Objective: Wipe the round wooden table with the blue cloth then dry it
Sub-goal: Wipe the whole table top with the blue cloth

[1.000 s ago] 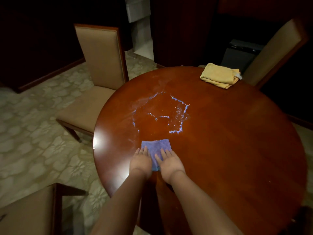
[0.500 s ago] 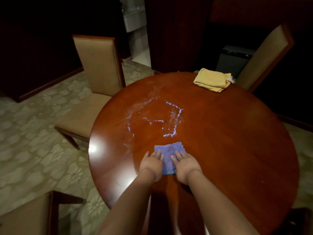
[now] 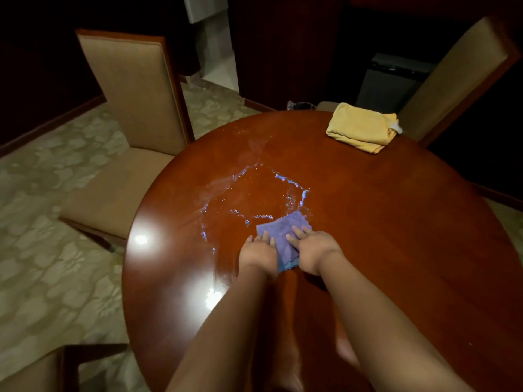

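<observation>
On the far left, a patterned carpet (image 3: pixel 42 236) covers the floor, and the corner of a padded chair (image 3: pixel 31 372) pokes into the bottom edge of the view. Just right of that stands a second tan chair (image 3: pixel 133 108) with a wooden frame, its seat tucked close to the left rim of the round wooden table (image 3: pixel 396 250). Bright glare spots sit on the table's left side. Further right, near the table's middle, a wet patch (image 3: pixel 249 199) glistens with bluish streaks. At the near right edge of that patch lies the blue cloth (image 3: pixel 283 233), spread flat on the wood. The left hand (image 3: pixel 259 254) presses on the cloth's left side with fingers laid out straight, and the right hand (image 3: pixel 314 251) presses on its right side the same way; the two hands sit side by side with a strip of cloth showing between them, neither one curled round it. Both bare forearms reach in from the bottom of the view. Toward the back right, a folded yellow towel (image 3: pixel 362 127) rests near the table's far rim, well apart from the hands. Behind it stand a dark bin (image 3: pixel 393 80) and a third tan chair (image 3: pixel 458 77) at the right
</observation>
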